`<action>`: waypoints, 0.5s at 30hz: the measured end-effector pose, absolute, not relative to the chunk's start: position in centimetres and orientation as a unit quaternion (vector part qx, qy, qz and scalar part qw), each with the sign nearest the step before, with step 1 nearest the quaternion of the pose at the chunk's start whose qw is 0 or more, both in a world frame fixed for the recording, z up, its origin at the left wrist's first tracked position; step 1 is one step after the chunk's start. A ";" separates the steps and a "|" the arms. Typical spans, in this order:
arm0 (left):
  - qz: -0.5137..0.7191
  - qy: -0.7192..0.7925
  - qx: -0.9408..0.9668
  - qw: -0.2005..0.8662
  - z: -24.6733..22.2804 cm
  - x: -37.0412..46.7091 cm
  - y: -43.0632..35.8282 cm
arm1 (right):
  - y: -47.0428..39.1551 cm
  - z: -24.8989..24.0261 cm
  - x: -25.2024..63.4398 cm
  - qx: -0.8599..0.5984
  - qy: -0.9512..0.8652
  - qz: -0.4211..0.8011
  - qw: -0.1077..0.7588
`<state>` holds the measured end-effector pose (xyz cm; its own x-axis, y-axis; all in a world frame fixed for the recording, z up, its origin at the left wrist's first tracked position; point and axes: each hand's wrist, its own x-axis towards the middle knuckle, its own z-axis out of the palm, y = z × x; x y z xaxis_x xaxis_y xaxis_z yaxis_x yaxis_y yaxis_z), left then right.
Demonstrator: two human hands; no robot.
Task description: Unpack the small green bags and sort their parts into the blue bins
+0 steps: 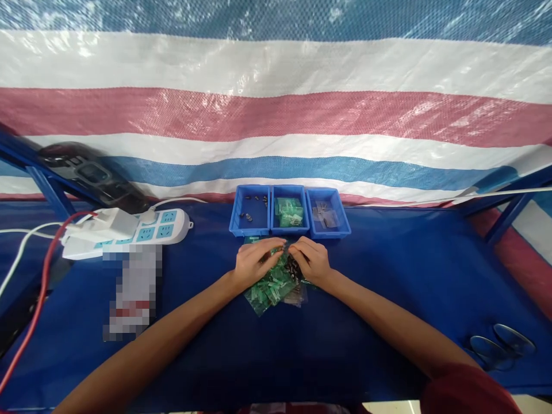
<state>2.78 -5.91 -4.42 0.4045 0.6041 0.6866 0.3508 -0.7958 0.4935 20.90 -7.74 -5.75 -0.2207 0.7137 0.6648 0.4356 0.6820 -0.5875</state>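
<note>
Both hands meet over a pile of small clear bags, just in front of three blue bins. My left hand (pixel 257 263) is closed, thumb and fingers pinched at the upper part of the pile. Facing it, my right hand (pixel 311 261) is closed too, its fingertips close to the left ones. What lies between the fingertips is too small to make out. Under them are a bag of green pieces (pixel 272 286) and some dark small parts (pixel 294 269). The left bin (pixel 251 229) holds a few dark parts, the middle bin (pixel 288 230) green bags, the right bin (pixel 330 232) small clear bags.
A white power strip (pixel 175 229) with plugs and cables stands at the left, beside a blurred-out object (pixel 135 287). Behind it leans a dark device (pixel 92 172). Eyeglasses (pixel 495 348) lie at the right. A striped sheet (pixel 276 115) hangs behind the blue table (pixel 388 247).
</note>
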 end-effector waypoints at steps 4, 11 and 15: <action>0.475 0.305 0.819 0.104 -4.6 2.5 -5.8 | -7.9 -5.6 20.8 -0.380 -0.760 0.145 0.506; 0.433 0.257 0.853 0.135 -5.8 1.9 -5.4 | -7.9 -5.6 20.6 -0.357 -0.768 0.131 0.515; 0.441 0.250 0.854 0.113 -5.9 2.2 -5.5 | -7.8 -5.9 20.5 -0.338 -0.785 0.118 0.506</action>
<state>2.18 -5.52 -5.86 0.4850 0.5274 0.6976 0.3275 -0.8492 0.4143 20.45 -7.83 -5.86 -0.2593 0.6506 0.7138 0.4118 0.7430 -0.5276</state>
